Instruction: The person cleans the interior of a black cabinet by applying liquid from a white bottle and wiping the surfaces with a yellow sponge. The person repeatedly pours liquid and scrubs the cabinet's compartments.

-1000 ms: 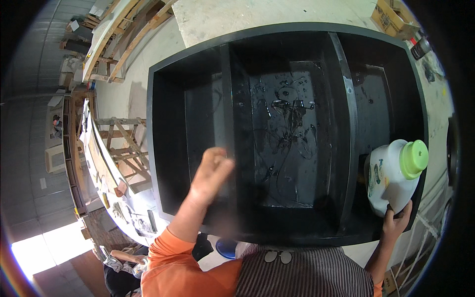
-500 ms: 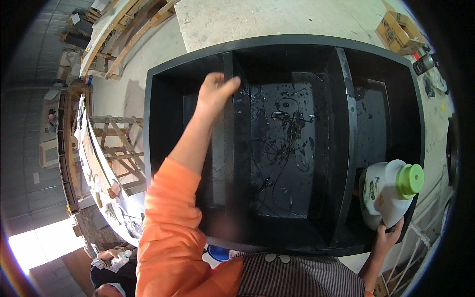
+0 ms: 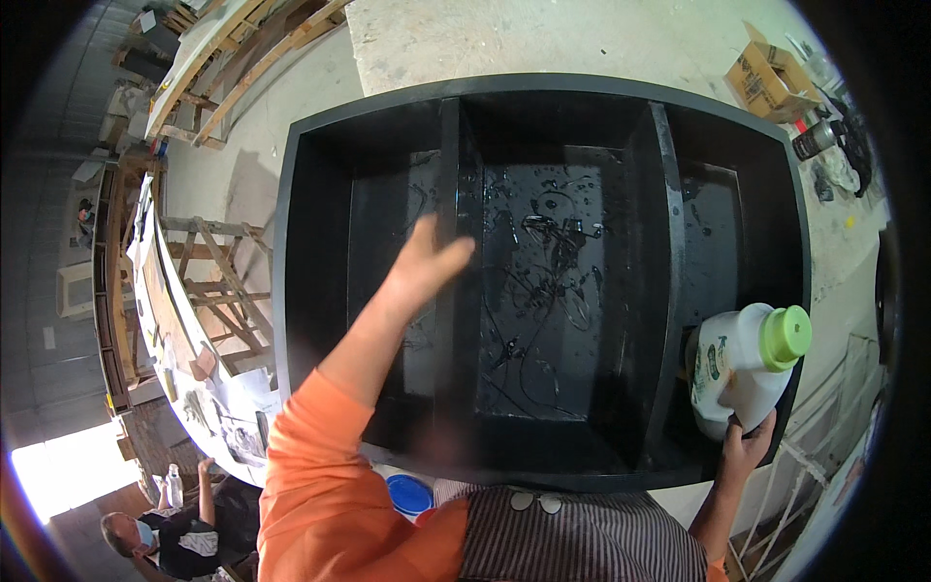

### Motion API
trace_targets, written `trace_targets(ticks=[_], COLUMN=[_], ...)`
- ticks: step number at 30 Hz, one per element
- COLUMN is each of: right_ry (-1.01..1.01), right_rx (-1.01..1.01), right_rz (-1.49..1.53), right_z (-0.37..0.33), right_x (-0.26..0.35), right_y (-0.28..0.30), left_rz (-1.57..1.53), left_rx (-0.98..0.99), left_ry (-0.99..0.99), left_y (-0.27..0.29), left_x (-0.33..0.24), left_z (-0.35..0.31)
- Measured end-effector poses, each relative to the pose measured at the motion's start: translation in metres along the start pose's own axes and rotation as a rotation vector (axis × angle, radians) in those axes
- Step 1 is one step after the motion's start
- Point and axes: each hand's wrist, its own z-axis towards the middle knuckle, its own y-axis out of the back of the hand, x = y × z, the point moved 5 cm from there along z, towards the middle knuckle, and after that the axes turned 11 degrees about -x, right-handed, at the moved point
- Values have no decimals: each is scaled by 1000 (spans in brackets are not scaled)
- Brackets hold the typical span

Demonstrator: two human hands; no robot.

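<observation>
Between left hand [image 3: 429, 264] and bottle [image 3: 715, 369], black divider [image 3: 673, 199]

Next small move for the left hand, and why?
Probably move the left hand into the middle compartment to spread the shiny, wet-looking streaks: they lie unevenly there, that hand seems empty over the left divider, and the right hand holds the white bottle.

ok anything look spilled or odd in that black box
Yes: glossy streaks and drops lie in the middle compartment of the black box, with fewer spots in the right compartment. They look wet and uneven; whether spilled, I can't tell.
</observation>
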Motion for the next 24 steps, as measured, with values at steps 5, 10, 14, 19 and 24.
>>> trace_targets(ticks=[5, 10, 14, 19, 24], right_ry=[122, 138, 176, 99, 133], right_rx=[6, 38, -46, -216, -383], right_rz=[-31, 131, 122, 343, 584], right_z=[1, -1, -3, -7, -16], right_x=[16, 25, 32, 41, 51], right_y=[-5, -10, -7, 9, 61], left_rz=[70, 271, 769, 338, 537], left_rx=[105, 174, -336, -336, 385], left_ry=[61, 345, -409, -805, -1222], left_y=[10, 50, 59, -28, -226], left_x=[39, 81, 22, -86, -116], left_z=[-90, -104, -99, -149, -194])
